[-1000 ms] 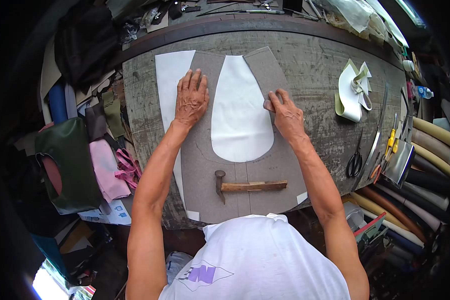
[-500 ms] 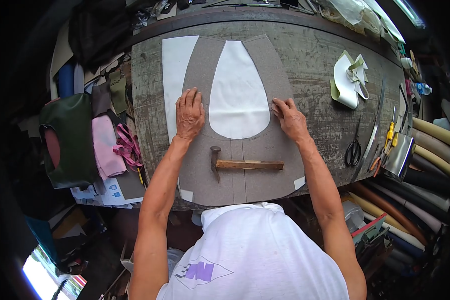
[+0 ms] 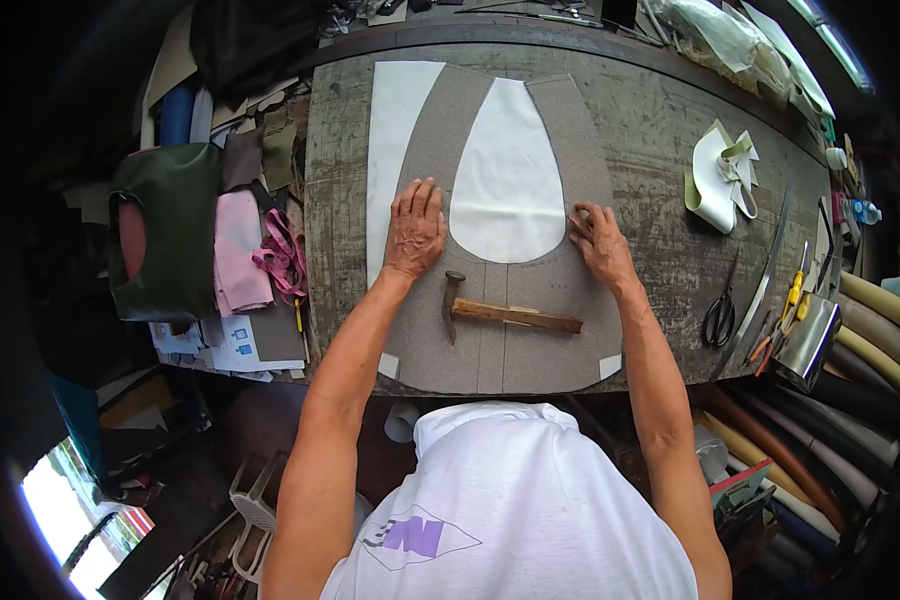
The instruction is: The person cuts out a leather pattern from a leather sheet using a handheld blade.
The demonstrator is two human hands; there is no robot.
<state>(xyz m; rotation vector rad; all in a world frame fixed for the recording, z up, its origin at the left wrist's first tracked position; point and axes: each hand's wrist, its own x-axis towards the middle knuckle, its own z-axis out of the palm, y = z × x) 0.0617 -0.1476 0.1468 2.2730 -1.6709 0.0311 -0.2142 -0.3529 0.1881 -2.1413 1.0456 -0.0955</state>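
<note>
A grey-brown board template [image 3: 440,340] with a teardrop-shaped cutout lies on the worktable. White sheet material [image 3: 395,150] sticks out along its left edge, and white material [image 3: 507,185] also shows through the cutout. My left hand [image 3: 416,230] rests palm down on the board's left side, fingers stretched out and open. On the other side of the cutout, my right hand [image 3: 600,243] touches the board with bent, slightly parted fingers and holds nothing visible. A hammer [image 3: 520,316] with a wooden handle lies across the board below the cutout, between my forearms.
White and green scraps [image 3: 715,185] sit at the table's right. Scissors [image 3: 719,318], a long metal strip [image 3: 767,275] and a yellow-handled screwdriver [image 3: 794,290] lie near the right edge, beside rolled materials [image 3: 870,330]. Dark green [image 3: 170,235] and pink pieces [image 3: 240,250] are piled at left.
The whole view has shifted and tilted a little, so the table appears further right. My hands keep about the same places on the board, and the hammer lies where it was on it.
</note>
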